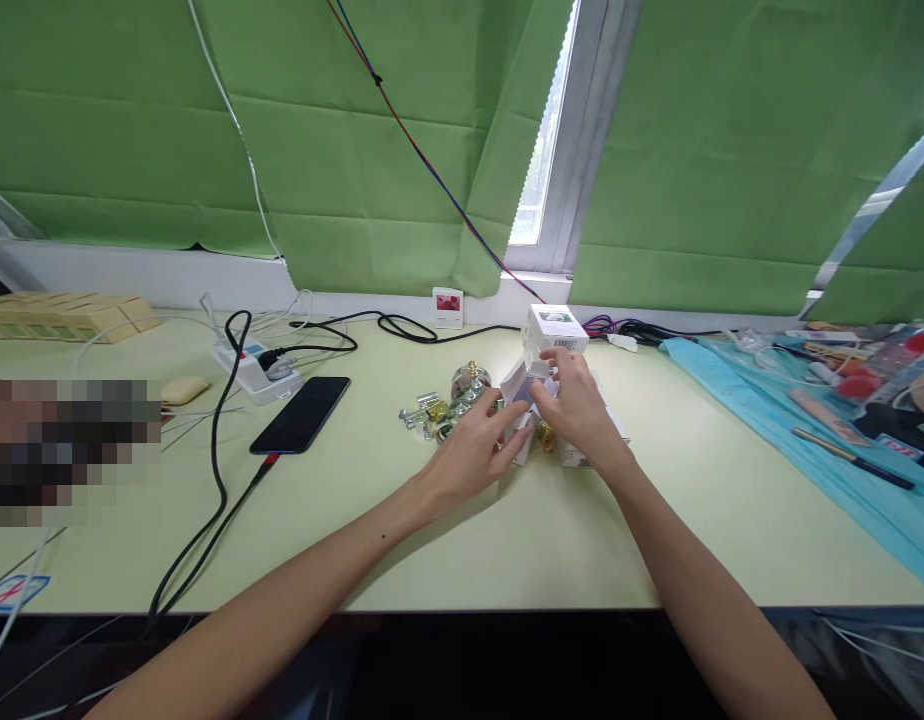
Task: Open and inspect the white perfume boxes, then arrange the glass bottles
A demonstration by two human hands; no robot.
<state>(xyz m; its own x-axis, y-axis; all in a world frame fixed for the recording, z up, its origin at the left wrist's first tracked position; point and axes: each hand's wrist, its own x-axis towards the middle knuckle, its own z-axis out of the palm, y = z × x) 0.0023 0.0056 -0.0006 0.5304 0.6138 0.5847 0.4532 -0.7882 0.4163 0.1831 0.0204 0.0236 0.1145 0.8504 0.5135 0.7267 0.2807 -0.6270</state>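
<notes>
Small white boxes (556, 330) stand in a group at the middle of the table, one raised above the others. My left hand (473, 445) reaches in from the left with its fingers spread, the fingertips at a white box with a raised flap (514, 383). My right hand (574, 405) is at the same box from the right, fingers curled at its edge and under the upper box. Shiny metallic and green pieces (451, 408) lie just left of my left hand. A small gold item (546, 437) shows between the boxes.
A black phone (301, 415) and a white power strip (258, 372) with cables lie to the left. Blue sheeting (792, 440) with a pen (852, 458) covers the right side. A small white card (448, 308) stands at the back.
</notes>
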